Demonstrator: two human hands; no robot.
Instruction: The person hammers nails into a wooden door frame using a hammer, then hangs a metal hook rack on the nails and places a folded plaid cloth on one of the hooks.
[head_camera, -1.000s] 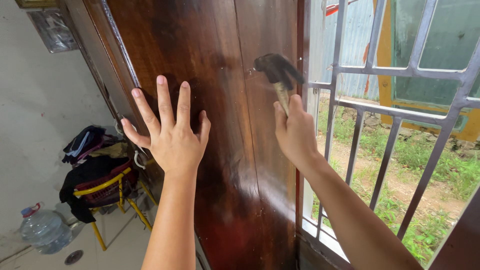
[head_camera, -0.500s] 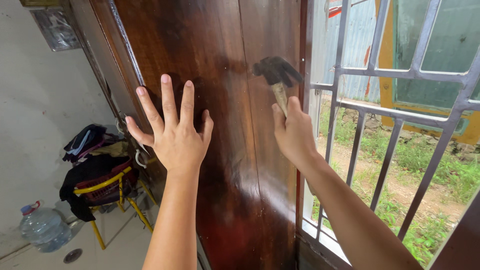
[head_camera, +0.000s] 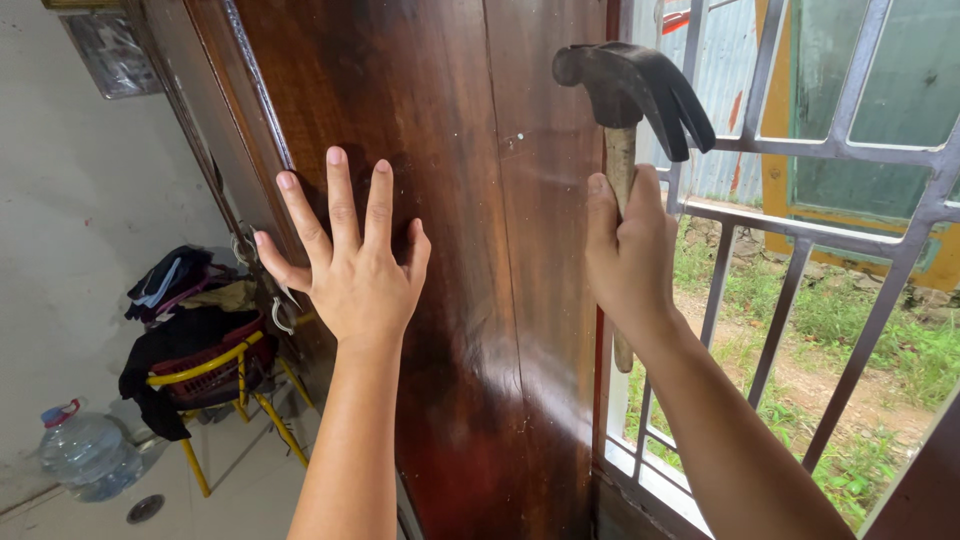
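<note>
My left hand (head_camera: 350, 265) lies flat, fingers spread, against a dark brown wooden door panel (head_camera: 450, 150). My right hand (head_camera: 628, 255) grips the wooden handle of a black claw hammer (head_camera: 632, 80), held upright with the head above my fist and drawn back a little from the door's right edge. A small pale mark or nail (head_camera: 518, 136) shows on the wood to the left of the hammer head.
A grey metal window grille (head_camera: 800, 240) stands right of the door, with grass and a yellow-framed wall outside. At lower left sit a yellow chair (head_camera: 215, 385) piled with clothes and a large clear water bottle (head_camera: 85, 452) on the tiled floor.
The hammer has swung back from the door surface to the right and now stands sharp and upright. My left hand stays pressed on the wood.
</note>
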